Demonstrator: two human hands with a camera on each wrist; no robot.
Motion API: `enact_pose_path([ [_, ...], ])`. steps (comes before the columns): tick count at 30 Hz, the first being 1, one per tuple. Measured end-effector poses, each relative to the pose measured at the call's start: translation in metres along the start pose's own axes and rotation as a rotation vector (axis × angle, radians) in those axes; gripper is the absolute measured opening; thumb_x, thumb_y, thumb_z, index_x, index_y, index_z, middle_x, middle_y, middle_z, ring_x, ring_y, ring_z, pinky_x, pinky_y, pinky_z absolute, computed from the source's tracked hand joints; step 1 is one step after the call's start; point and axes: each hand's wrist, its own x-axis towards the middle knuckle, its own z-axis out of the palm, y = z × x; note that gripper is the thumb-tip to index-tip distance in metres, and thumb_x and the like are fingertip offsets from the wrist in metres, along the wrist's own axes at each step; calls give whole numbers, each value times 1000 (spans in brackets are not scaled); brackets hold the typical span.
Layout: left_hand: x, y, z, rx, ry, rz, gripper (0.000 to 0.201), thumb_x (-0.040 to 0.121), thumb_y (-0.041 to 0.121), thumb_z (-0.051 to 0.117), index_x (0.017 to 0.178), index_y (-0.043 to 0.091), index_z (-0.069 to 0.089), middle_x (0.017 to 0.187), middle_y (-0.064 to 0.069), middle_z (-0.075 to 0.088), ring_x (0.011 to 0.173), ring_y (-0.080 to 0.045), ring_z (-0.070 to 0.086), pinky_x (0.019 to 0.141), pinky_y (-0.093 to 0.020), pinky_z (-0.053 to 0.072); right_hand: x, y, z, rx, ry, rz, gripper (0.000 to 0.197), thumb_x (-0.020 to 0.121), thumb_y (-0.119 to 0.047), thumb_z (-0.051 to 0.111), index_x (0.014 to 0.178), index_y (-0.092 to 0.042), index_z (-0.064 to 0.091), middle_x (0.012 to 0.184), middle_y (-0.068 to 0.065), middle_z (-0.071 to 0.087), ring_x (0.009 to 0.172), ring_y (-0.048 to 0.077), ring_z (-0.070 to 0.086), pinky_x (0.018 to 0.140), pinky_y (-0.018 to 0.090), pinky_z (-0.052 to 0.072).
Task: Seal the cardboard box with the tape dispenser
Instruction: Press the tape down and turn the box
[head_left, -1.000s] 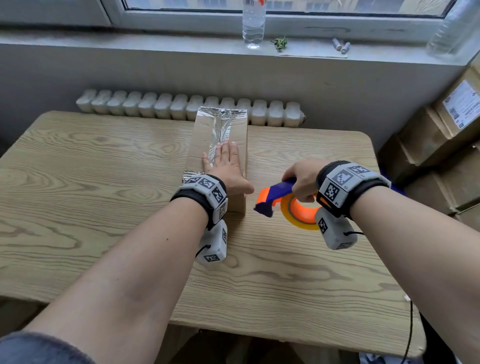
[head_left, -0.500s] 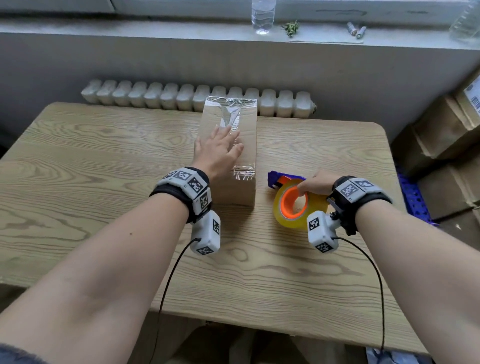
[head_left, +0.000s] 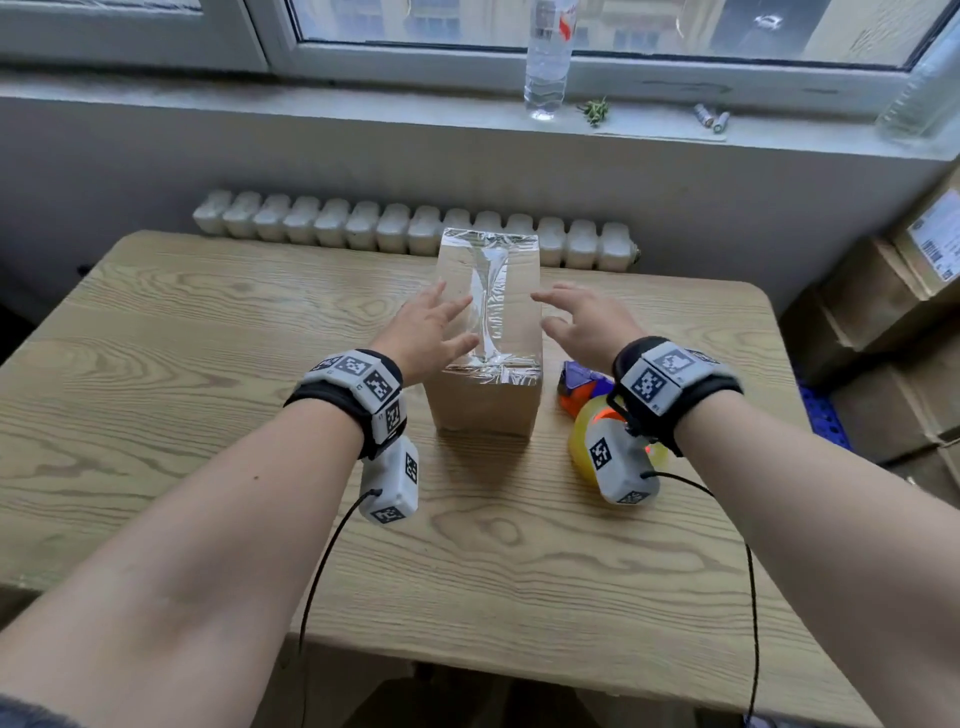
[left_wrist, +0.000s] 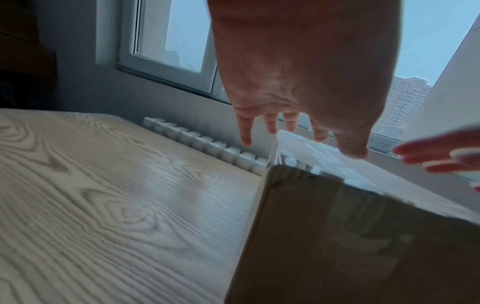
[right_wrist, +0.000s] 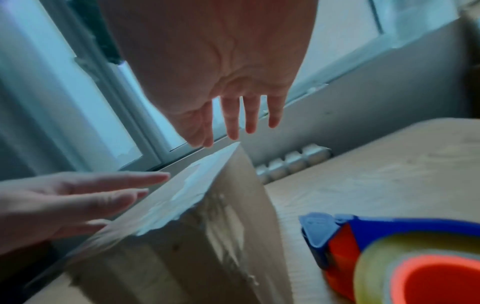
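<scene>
Box (head_left: 488, 332) stands at frame center on the table (head_left: 208, 415), top covered in shiny tape (head_left: 488, 291). Left hand (head_left: 426, 332) sits at the box's left top edge, fingers spread and straight, gripping nothing. Right hand (head_left: 587, 325) hovers at the box's right edge, fingers loosely extended, empty. Dispenser (head_left: 587, 395) lies on the table right of the box, partly hidden under the right wrist. Bottle (head_left: 545, 57) on the sill, upper center.
</scene>
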Motion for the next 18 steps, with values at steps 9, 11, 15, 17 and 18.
enact_pose_path([
  [9, -4, -5, -12, 166, -177, -30, 78, 86, 63, 46, 151, 38, 10, 159, -15, 7, 143, -32, 25, 115, -41, 27, 6, -35, 16, -317, -250, -50, 62, 93, -46, 50, 148, -28, 28, 159, 9, 17, 147, 26, 13, 119, 42, 16],
  [11, -5, -5, -14, 203, -193, 10, 78, 86, 62, 47, 151, 33, 14, 152, -16, 31, 135, -32, 38, 109, -39, 35, 7, -39, 19, -347, -263, -58, 60, 92, -46, 53, 145, -22, 37, 154, 12, 27, 142, 29, 23, 115, 41, 25],
  [15, -7, -2, -19, 254, -170, 87, 80, 84, 62, 51, 150, 25, 25, 140, -12, 52, 125, -30, 51, 100, -39, 44, 8, -47, 23, -357, -218, -66, 55, 88, -45, 58, 133, -14, 50, 140, 13, 41, 130, 27, 39, 104, 36, 35],
  [17, -7, 0, -22, 291, -153, 116, 80, 82, 64, 53, 147, 22, 32, 133, -11, 58, 121, -29, 54, 97, -39, 47, 8, -49, 22, -376, -238, -66, 61, 87, -49, 58, 135, -13, 49, 141, 13, 41, 131, 27, 39, 103, 35, 35],
  [18, -7, 0, -23, 303, -149, 127, 80, 81, 64, 53, 146, 22, 33, 133, -9, 59, 120, -27, 55, 97, -38, 47, 8, -49, 22, -382, -242, -71, 63, 85, -53, 59, 132, -13, 51, 135, 12, 45, 126, 26, 42, 98, 33, 37],
])
